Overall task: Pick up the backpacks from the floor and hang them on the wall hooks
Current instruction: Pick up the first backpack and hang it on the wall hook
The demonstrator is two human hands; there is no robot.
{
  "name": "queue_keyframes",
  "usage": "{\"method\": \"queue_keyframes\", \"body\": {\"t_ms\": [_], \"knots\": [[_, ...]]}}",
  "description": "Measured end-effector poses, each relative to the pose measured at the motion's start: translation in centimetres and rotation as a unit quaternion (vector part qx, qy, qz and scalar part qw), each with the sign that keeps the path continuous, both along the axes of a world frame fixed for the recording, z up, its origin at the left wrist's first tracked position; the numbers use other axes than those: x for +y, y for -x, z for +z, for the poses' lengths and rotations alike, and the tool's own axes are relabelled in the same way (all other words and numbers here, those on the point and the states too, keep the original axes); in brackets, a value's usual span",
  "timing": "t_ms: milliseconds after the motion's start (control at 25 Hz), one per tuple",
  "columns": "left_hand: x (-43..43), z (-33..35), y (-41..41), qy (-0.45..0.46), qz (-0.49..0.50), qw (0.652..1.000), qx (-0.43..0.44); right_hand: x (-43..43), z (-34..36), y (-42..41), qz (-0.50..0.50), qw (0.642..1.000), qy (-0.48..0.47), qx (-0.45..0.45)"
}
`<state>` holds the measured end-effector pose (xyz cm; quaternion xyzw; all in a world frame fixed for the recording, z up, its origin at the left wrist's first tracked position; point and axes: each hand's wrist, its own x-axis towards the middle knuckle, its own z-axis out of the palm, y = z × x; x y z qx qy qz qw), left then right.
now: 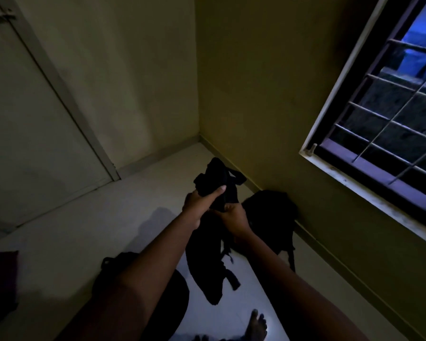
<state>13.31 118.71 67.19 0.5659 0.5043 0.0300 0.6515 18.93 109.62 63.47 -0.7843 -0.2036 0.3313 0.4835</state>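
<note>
Black backpack (214, 242) gripped by left hand (198, 205) and right hand (234, 217) above open floor (83, 230).

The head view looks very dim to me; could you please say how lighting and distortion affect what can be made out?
Head view: dim; the held black fabric backpack reads as a silhouette, both hands' grips visible; wide-angle lens bends the barred window.

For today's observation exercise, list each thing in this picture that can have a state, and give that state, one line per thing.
Held backpack: lifted off the floor, hanging limp, gripped at its top.
Left hand: closed on the held backpack.
Right hand: closed on the held backpack.
Backpack by the wall: on the floor, against the wall.
Backpack under the left arm: on the floor.
Door: shut.
Window: barred, dark outside.
</note>
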Motion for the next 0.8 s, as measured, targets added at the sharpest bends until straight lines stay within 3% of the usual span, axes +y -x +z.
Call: {"method": "queue_keyframes", "body": {"t_ms": [80,200,280,400,480,560,640,800], "knots": [[0.1,0.2,-1.3,0.04,0.053,0.997,-0.038,-0.3,0.7,0.3,0.021,0.999,-0.024,-0.016],[0.4,-0.3,-1.7,-0.077,0.099,0.992,-0.018,-0.9,2.0,0.6,0.051,0.998,-0.041,-0.005],[0.6,-0.7,-0.8,-0.097,0.109,0.989,-0.028,-1.4,2.1,0.8,0.057,0.996,-0.057,0.027],[0.7,-1.9,1.7,-0.084,0.084,0.991,-0.058,-2.4,1.5,0.6,-0.068,0.977,-0.107,0.174],[0.6,-2.4,3.7,-0.095,0.045,0.992,-0.067,-2.9,0.8,-0.2,-0.147,0.929,-0.149,0.306],[0.6,-2.3,5.3,-0.087,0.01,0.993,-0.073,-3.1,0.3,-0.5,-0.175,0.893,-0.162,0.381],[0.5,-2.4,6.1,-0.057,0.002,0.995,-0.083,-2.6,-0.5,0.1,-0.197,0.88,-0.167,0.398],[-0.8,-2.6,5.2,-0.007,-0.006,0.997,-0.072,-1.2,-1.2,0.5,-0.2,0.909,-0.126,0.344]]}}
